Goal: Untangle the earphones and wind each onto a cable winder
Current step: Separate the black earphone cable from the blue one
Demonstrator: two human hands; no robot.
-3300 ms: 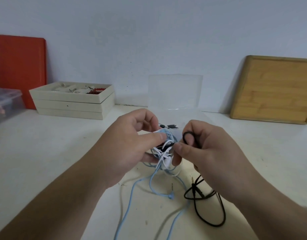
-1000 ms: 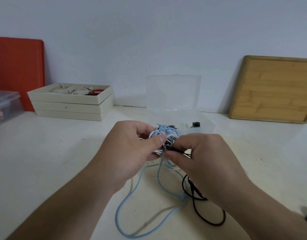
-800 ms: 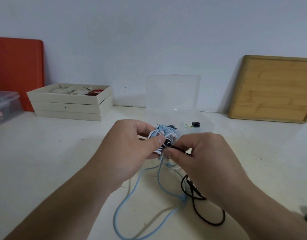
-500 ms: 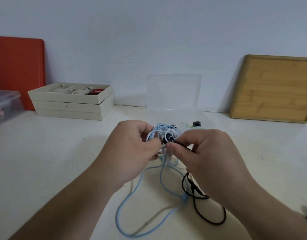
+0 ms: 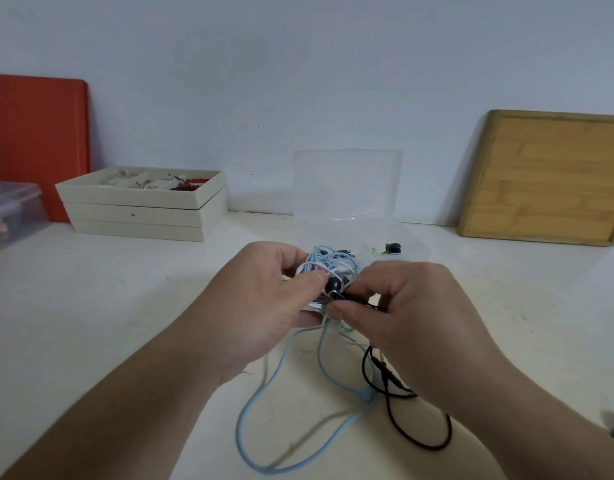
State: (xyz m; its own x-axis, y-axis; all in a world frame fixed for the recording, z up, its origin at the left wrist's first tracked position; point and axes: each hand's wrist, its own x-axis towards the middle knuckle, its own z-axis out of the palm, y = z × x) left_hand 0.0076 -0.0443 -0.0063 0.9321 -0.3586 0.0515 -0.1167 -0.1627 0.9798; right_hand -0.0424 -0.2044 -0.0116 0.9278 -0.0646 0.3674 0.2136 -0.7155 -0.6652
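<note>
Left hand (image 5: 264,306): the tangle (image 5: 328,268) is gripped above the table (image 5: 91,323), to keep it steady.
Right hand (image 5: 402,306): the black earbud (image 5: 334,285) is pinched, probably to be pulled free.
Cable ends: the blue cable (image 5: 281,403) and black cable (image 5: 402,424) are left hanging loose onto the table.

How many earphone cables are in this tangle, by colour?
Light blue cable: 1
Black cable: 1
White cable: 1
Total: 3 colours visible; strands inside the knot between the left hand and right hand can't be separated further.

Left hand (image 5: 264,306) grips earphone tangle (image 5: 328,268); right hand (image 5: 402,306) pinches black earbud (image 5: 334,285).
</note>
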